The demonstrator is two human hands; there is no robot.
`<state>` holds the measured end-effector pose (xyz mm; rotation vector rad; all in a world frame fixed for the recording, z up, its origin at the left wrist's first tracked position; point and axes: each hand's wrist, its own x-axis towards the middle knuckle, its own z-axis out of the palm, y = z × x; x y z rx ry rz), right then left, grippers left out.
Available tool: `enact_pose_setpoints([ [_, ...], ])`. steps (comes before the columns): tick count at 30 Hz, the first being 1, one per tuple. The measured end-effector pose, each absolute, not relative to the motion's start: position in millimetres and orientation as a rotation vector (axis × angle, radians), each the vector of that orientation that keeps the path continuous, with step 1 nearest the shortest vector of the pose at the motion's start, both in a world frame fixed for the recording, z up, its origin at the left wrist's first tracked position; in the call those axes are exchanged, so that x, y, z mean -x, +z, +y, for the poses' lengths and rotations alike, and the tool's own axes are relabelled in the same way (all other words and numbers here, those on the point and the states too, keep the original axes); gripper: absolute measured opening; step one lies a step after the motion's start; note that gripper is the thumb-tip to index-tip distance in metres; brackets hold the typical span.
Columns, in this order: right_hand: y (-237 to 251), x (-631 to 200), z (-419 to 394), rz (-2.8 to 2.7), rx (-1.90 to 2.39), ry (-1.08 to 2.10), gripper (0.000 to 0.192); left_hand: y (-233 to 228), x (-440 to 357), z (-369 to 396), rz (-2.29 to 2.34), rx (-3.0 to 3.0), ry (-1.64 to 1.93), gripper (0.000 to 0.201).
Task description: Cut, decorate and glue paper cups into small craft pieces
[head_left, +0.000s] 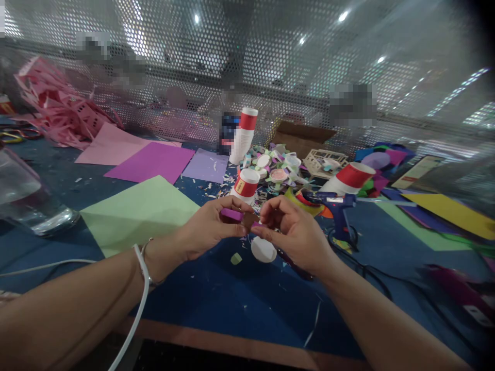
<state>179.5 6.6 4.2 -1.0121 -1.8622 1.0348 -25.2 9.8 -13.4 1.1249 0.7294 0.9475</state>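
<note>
Two bare hands meet above a blue counter littered with paper scraps. The left hand and the right hand together pinch a small brown paper piece between thumbs and fingertips, each grip closed on it, with a strip of purple paper showing just behind. The piece is held in the air at the centre of the scene, just above a white round cap lying on the counter.

Just beyond the hands stands a small white glue bottle with a red band. A taller one of the same kind stands farther back, and a third lies tilted to the right. Whether anything is inside them cannot be told. At the far left edge a clear glass jar lies on the counter; its contents cannot be made out. A brown cardboard box sits at the far side.

A blue glue gun rests to the right of the hands, its dark cord trailing near. A heap of small paper flowers lies between the bottles. Sheets of green paper, magenta paper and pink paper spread to the left, with pink cut scraps piled far left. A perforated metal screen closes the far side, catching ceiling lights
</note>
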Motion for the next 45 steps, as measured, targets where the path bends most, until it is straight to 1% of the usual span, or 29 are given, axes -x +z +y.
enact_pose_setpoints([
  [11,4.6,-181.3,7.3,-1.894,1.036,1.042,0.027,-10.6,23.8,7.2,0.694,-1.118,0.938,0.037],
  [22,9.8,-179.3,5.3,-1.771,1.079,1.225,0.023,-15.3,25.5,9.9,0.68,-1.1,0.989,0.04],
  [35,11.7,-181.2,4.3,-1.767,1.096,1.213,0.022,-14.3,25.7,10.2,0.69,-1.118,0.999,0.037],
  [45,9.6,-181.5,6.3,-1.771,1.092,1.24,0.022,-8.3,24.9,6.5,0.729,-1.128,0.939,0.036],
])
